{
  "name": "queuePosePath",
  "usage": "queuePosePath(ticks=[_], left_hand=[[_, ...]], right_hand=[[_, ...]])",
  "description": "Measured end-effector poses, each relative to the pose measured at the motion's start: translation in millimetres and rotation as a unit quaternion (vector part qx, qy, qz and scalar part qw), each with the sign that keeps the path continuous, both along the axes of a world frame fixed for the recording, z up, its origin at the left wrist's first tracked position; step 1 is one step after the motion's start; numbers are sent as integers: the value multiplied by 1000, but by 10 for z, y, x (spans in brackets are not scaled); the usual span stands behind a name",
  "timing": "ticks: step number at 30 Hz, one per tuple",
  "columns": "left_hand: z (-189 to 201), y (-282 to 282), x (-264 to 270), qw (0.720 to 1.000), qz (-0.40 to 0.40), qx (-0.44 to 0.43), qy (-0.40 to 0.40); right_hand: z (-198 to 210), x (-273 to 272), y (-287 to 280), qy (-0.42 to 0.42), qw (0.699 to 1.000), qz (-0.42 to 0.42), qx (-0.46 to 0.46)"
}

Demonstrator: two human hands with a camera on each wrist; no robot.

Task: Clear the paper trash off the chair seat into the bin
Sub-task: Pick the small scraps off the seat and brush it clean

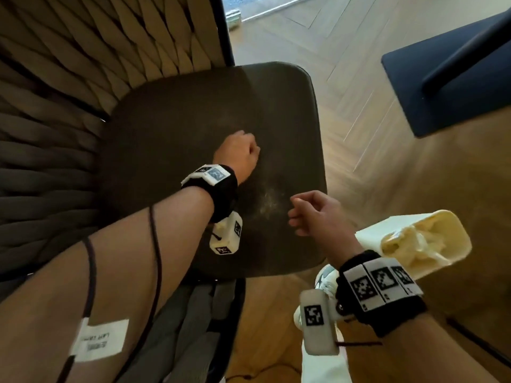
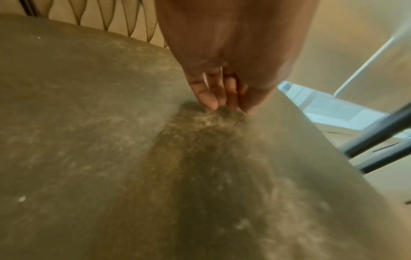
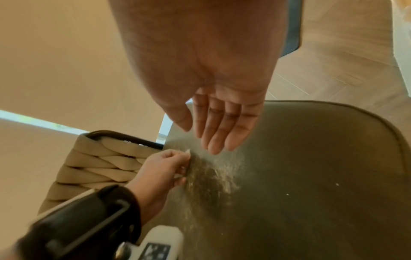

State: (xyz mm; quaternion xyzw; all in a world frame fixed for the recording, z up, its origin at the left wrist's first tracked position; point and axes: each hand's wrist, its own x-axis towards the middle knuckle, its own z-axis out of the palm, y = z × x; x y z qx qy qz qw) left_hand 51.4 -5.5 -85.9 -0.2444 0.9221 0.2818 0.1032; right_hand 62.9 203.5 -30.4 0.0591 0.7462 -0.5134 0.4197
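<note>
The dark chair seat (image 1: pixel 193 111) carries a pale dusty smear (image 1: pixel 269 201) and tiny white paper specks (image 3: pixel 337 184). My left hand (image 1: pixel 240 150) is curled, knuckles up, at the middle of the seat. In the right wrist view my left hand (image 3: pixel 169 163) pinches a small white paper scrap (image 3: pixel 187 151) against the seat. Its fingertips (image 2: pixel 211 102) touch the seat in the left wrist view. My right hand (image 1: pixel 312 214) hovers over the seat's near right part, fingers (image 3: pixel 222 133) straight and holding nothing. The cream bin (image 1: pixel 453 236) with crumpled paper (image 1: pixel 412 241) stands to the right of the seat.
A woven beige backrest (image 1: pixel 83 78) curves round the seat's left and far sides. A dark blue stool (image 1: pixel 453 67) stands on the wooden floor (image 1: pixel 359 92) at the far right. My white shoe (image 1: pixel 326 280) is by the seat's front edge.
</note>
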Motion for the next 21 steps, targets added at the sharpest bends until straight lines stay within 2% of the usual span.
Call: queuePosePath(ticks=[5, 9, 13, 15, 18, 21], left_hand=[[387, 542, 29, 976, -163, 133, 50], [554, 1123, -8, 958, -213, 181, 68], [497, 1777, -183, 958, -221, 177, 46], [418, 2056, -288, 958, -210, 192, 17], [279, 2294, -441, 961, -168, 217, -24], [116, 2386, -540, 966, -149, 205, -47]], right_hand=[[53, -229, 28, -111, 984, -119, -65], [17, -379, 390, -126, 955, -236, -129], [-266, -471, 1066, -63, 957, -277, -57], [-458, -548, 1504, -49, 948, -315, -3], [-823, -710, 2292, -69, 917, -381, 96], [-1221, -847, 3030, -118, 878, -439, 149]])
